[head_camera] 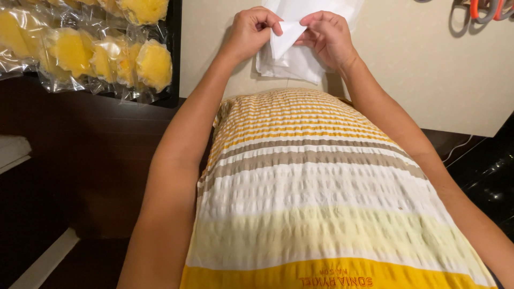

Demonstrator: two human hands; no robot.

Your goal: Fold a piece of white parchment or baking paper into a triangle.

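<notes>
Far left: black tray (175,53) of bagged yellow pieces (154,64) (at least five visible). Far centre: left hand (249,32) and right hand (327,36) each pinch one white bag (289,59) on the table (407,69), long axis running near-far.
</notes>
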